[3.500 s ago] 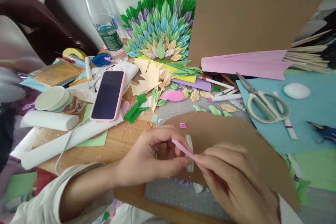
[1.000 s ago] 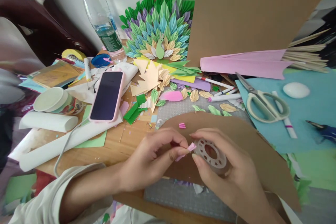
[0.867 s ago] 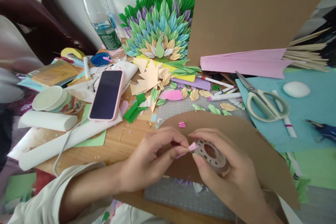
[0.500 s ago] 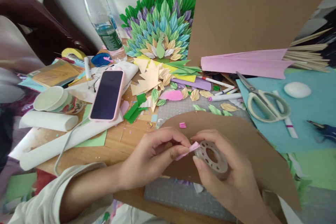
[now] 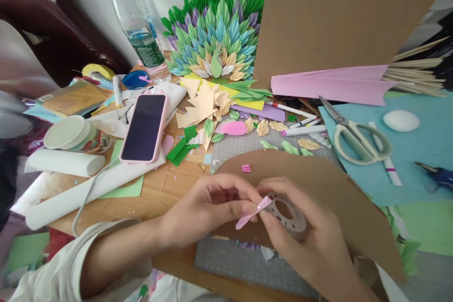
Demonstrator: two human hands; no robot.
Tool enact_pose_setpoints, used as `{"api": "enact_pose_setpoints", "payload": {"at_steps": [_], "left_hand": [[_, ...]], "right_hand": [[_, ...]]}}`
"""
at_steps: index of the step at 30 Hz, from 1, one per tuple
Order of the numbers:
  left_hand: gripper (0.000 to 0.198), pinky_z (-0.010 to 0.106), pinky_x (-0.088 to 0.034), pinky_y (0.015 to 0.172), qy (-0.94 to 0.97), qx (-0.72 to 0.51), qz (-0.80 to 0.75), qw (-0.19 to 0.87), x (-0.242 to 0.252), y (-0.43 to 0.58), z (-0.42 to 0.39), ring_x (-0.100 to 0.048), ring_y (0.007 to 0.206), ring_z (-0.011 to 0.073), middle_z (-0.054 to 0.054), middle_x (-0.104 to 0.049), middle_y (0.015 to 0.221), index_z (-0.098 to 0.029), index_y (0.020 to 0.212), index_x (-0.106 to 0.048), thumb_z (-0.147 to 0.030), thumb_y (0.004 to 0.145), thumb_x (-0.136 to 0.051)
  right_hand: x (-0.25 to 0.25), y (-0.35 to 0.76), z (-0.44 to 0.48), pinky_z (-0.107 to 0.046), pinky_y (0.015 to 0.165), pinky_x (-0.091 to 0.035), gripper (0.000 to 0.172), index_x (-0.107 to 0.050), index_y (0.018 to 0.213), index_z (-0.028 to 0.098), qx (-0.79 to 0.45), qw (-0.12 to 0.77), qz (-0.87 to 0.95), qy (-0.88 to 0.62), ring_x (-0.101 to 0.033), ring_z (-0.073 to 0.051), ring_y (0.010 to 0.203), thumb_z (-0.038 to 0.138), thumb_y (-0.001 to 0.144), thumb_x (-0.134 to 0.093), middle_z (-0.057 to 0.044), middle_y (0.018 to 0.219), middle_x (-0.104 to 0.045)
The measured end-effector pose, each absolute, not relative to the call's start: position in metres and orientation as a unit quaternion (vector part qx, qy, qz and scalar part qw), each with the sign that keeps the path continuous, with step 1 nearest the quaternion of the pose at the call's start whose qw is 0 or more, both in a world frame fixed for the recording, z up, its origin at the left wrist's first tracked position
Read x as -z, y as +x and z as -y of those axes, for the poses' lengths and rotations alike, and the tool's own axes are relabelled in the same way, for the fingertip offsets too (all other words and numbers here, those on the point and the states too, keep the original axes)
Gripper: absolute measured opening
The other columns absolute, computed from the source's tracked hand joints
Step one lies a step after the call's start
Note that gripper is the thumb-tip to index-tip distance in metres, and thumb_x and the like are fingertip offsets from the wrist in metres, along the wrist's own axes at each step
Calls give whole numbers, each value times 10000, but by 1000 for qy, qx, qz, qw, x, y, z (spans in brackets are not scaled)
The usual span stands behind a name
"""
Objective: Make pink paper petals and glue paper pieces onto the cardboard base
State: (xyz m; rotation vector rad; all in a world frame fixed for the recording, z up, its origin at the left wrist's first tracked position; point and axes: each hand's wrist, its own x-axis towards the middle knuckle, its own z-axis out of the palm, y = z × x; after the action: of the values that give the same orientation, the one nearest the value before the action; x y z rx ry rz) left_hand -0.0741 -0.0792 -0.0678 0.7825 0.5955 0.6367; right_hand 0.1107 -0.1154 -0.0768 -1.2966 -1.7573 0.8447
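Note:
My left hand [image 5: 221, 203] pinches a narrow folded strip of pink paper [image 5: 247, 217] between thumb and fingertips. Wrapped around a roll of tape [image 5: 296, 219] is my right hand [image 5: 307, 212], its thumb and index fingertips meeting at the strip's upper end. Whether tape is stuck to the strip I cannot tell. Both hands are above a rounded sheet of brown cardboard [image 5: 339, 207]. A small pleated pink paper piece [image 5: 246, 168] lies on the cardboard just beyond my fingers.
Behind the cardboard stands a paper peacock [image 5: 216, 63] with leaf-shaped feathers. Scissors [image 5: 361, 144] and a white egg-shaped object [image 5: 401, 121] rest on blue paper at right. To the left are a phone [image 5: 144, 127], a plastic bottle [image 5: 146, 49] and a paper cup [image 5: 71, 133].
My left hand has shifted slightly right, and the pink strip is turned steeper. My right thumb and index finger have closed in on the strip's end.

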Motion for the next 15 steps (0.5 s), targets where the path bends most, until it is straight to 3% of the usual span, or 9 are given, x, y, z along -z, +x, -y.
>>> {"api": "enact_pose_setpoints", "payload": {"at_steps": [10,15], "left_hand": [[97,202,-425,614,401,-294,-328,803,64,-73,78,-514,621,90,2,-612,651,-175,875,-786,-210,863,-696],[163,231,-484,713,532,-314,-340,709,62,-75,78,-604,722,122,44,-695,778,-177,937,-793,-163,893,-637]], "right_hand": [[73,111,113,-187,561,-508,112,-575,942,256,-346,367,693,-514,-632,-115,690,210,841,-589,22,840,-642],[74,112,113,-185,577,-515,133,-571,964,260,-355,368,692,-509,-639,-112,709,209,843,-588,24,861,-644]]}}
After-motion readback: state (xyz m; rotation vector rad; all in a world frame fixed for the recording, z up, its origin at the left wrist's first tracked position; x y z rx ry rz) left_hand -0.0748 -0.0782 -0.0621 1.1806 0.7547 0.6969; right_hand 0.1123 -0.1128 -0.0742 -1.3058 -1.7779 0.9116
